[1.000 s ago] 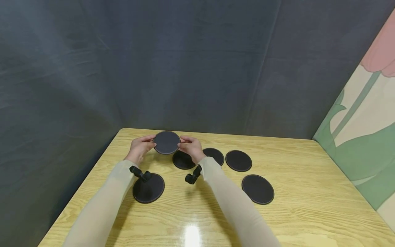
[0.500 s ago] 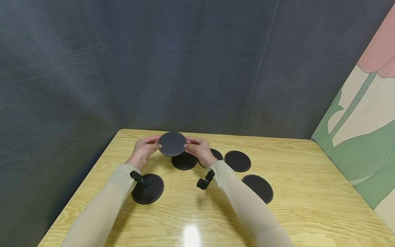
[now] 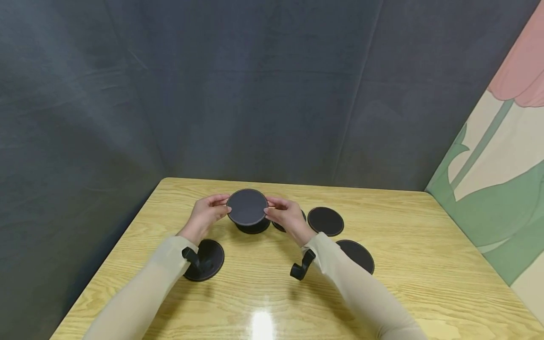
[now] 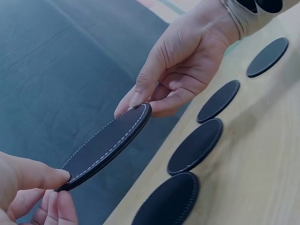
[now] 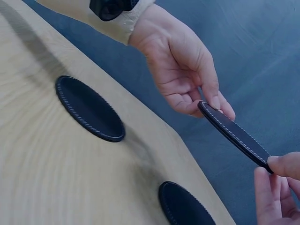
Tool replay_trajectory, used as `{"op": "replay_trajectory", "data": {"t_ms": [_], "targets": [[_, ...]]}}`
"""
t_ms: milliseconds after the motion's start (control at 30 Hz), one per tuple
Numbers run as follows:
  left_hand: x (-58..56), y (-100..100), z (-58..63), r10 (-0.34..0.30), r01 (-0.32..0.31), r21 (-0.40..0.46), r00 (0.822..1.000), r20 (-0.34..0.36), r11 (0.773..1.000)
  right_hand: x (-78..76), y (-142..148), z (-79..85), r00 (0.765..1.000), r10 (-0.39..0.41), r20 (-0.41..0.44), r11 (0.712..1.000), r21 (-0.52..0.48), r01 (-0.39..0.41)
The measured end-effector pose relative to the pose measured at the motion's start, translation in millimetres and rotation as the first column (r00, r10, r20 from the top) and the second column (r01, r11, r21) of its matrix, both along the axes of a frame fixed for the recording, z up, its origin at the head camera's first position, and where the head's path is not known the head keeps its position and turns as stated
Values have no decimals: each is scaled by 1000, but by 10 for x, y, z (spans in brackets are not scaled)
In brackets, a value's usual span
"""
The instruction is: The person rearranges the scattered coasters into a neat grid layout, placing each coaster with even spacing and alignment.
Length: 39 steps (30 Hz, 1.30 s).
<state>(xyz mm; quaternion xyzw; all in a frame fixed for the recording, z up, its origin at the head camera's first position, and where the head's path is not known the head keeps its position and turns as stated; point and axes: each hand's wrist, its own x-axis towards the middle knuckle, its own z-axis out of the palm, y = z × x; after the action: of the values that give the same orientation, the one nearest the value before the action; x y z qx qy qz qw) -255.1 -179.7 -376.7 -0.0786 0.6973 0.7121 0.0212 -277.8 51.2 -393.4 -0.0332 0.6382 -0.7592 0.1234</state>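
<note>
A round black coaster [image 3: 247, 207] with pale stitching round its rim is held up above the table between both hands. My left hand [image 3: 203, 216] pinches its left edge between thumb and fingers. At the opposite edge my right hand [image 3: 292, 219] pinches it the same way. In the left wrist view the held coaster [image 4: 105, 145] is tilted and its edge looks layered. Just below it in the head view, another black coaster [image 3: 255, 229] on the table is mostly covered. A further coaster [image 3: 303, 216] is partly hidden behind my right hand.
More black coasters lie flat on the wooden table [image 3: 255, 302]: one near my left wrist [image 3: 211, 260], one at the back right [image 3: 326, 221], and one partly under my right sleeve [image 3: 358, 255]. A dark curtain [image 3: 263, 94] hangs behind the table.
Both hands have carried the held coaster to the right and slightly nearer. It now overlaps the coaster lying below it in the head view. The grip stays the same.
</note>
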Motion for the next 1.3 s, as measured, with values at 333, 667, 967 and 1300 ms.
{"op": "replay_trajectory", "data": {"t_ms": [333, 667, 967, 1300], "targets": [[192, 98, -160, -63, 64, -141, 998, 15, 988, 213, 189, -194, 998, 18, -64, 998, 67, -14], [341, 118, -288, -130, 137, -144, 990, 62, 980, 326, 311, -367, 994, 105, -22, 992, 69, -103], [398, 124, -423, -152, 165, -107, 981, 121, 981, 392, 391, -457, 981, 190, -37, 965, 190, -180], [464, 116, -485, -178, 201, -149, 972, 153, 968, 432, 378, -474, 966, 255, -37, 936, 262, -237]]}}
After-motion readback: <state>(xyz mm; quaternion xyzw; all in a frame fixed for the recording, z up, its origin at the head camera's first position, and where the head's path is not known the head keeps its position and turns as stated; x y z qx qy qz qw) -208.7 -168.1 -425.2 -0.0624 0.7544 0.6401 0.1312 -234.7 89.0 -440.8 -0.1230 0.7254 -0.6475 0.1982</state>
